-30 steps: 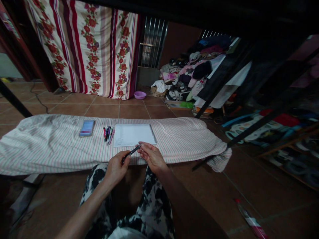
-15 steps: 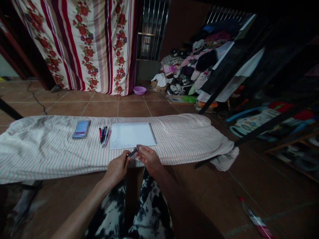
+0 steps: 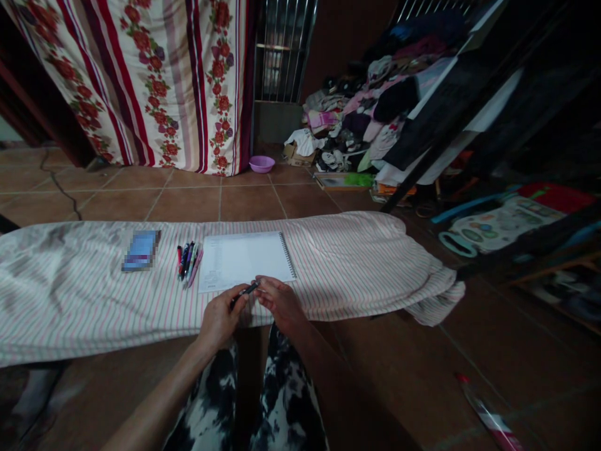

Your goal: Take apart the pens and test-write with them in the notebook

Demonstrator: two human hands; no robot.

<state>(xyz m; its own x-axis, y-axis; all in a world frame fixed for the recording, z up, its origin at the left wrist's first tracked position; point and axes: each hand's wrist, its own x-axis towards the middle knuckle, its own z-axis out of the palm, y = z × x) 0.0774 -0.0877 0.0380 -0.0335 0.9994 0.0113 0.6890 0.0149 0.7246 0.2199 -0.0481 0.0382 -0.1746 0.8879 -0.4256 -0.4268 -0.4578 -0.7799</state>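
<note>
Fingers — pinching slim dark pen | spiral-bound notebook | striped cloth

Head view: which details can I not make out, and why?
Pen, head view: partly covered by the left hand.
Right hand, head view: too small to tell whether it pinches the pen.
Phone, head view: blurred into blocks, unreadable.
Notebook, head view: print too small to read.
Bottle, head view: cut off by bottom edge.

The place seems to be a room in a home: a flowered curtain hangs over the tiled floor, many clothes lie in a big heap near a barred window, 1 purple basin stands beside the curtain, and a striped cloth resembles bed linen.
</note>
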